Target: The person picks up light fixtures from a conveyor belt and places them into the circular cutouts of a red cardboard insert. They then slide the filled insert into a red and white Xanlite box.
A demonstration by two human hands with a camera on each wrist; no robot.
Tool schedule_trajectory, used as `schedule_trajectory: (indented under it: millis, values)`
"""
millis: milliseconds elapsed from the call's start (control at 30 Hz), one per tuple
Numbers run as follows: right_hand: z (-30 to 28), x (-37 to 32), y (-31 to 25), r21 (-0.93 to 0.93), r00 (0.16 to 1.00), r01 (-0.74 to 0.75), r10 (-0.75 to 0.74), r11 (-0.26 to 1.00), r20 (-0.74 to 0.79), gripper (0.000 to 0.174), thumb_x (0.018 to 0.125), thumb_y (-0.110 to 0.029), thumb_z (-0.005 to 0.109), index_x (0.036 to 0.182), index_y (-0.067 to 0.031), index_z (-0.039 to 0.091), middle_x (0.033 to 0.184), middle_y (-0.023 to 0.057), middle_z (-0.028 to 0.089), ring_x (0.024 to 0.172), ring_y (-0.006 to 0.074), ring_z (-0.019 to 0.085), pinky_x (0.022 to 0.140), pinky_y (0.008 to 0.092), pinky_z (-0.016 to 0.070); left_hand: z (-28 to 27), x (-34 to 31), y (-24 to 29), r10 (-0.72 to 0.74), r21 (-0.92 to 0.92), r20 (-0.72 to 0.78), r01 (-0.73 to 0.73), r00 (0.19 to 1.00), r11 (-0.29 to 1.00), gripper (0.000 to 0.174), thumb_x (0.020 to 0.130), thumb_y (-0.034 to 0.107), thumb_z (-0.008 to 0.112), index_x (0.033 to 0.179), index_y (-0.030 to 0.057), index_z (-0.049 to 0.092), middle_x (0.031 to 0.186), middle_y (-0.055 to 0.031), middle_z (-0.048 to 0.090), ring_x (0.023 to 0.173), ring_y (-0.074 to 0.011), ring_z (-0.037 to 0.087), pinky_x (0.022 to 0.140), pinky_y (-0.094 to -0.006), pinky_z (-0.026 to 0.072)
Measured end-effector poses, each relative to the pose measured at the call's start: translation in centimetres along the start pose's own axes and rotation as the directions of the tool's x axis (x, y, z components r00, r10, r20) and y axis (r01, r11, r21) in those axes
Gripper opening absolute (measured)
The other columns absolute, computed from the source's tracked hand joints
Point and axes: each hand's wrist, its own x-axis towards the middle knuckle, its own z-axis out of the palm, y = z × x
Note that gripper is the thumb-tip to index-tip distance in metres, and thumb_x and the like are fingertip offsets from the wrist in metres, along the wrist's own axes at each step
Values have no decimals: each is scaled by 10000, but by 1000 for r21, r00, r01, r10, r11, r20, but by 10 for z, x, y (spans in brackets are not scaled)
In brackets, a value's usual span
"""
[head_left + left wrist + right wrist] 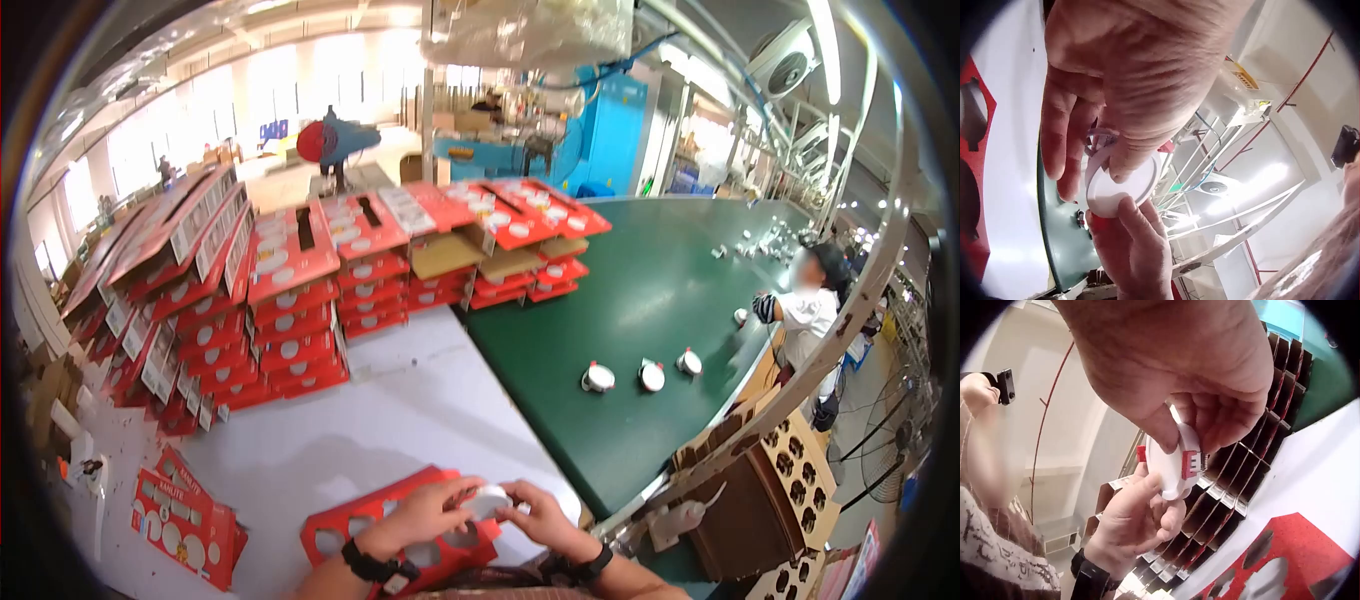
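Between both hands is a white round downlight (487, 501) with red spring clips at its sides, which show in the right wrist view. My left hand (432, 512) pinches it, thumb on the white face (1119, 190) in the left wrist view. From the other side, my right hand (542, 518) grips the rim, its thumb also on the face. Below the hands lies a flat red carton (325, 527) with round holes, partly covered by my left hand and wrist. In the right wrist view, the carton (1300, 540) lies at the lower right.
Stacked red cartons (290, 250) line the back and left of the white table (440, 390). More red card pieces (185, 525) lie at left. On the green conveyor (560, 320) sit several downlights (652, 376). A brown box (745, 515) stands at right; another person (810, 310) is beyond.
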Motion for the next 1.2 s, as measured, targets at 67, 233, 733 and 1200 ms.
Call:
schedule_trajectory:
  millis: [67, 233, 733, 1200]
  values:
    - [-1, 1, -6, -79, 995, 94, -95, 992, -11, 303, 792, -69, 675, 1082, -24, 595, 841, 87, 568, 735, 181, 543, 681, 291, 462, -3, 0, 2, 56, 44, 5, -56, 998, 997, 409, 825, 35, 572, 1229, 49, 507, 807, -33, 522, 616, -101, 588, 567, -254, 475]
    - [-4, 2, -23, -24, 1000, 23, -23, 999, -5, 298, 789, -5, 654, 1077, -6, 578, 923, 69, 580, 834, 160, 559, 756, 275, 453, -5, -4, 4, 164, 182, -73, -148, 984, 972, 460, 810, -26, 613, 1241, 36, 468, 933, -51, 561, 692, -101, 587, 631, -253, 495]
    - [-2, 1, -19, 14, 999, 34, -34, 999, 5, 335, 783, -1, 657, 1107, 4, 573, 843, 81, 563, 773, 165, 552, 712, 282, 464, 3, -7, -8, 86, -124, -59, -93, 995, 988, 399, 857, 20, 564, 1228, 86, 429, 908, -53, 585, 677, -113, 617, 602, -256, 479]
    - [8, 24, 18, 133, 930, -366, 359, 921, 78, 282, 853, -79, 610, 1097, 47, 543, 723, 39, 597, 650, 100, 571, 584, 243, 464, -19, -32, -103, -674, -630, -266, 405, 689, 663, 333, 866, 225, 592, 1083, 11, 460, 941, -83, 537, 716, -164, 604, 543, -280, 527]
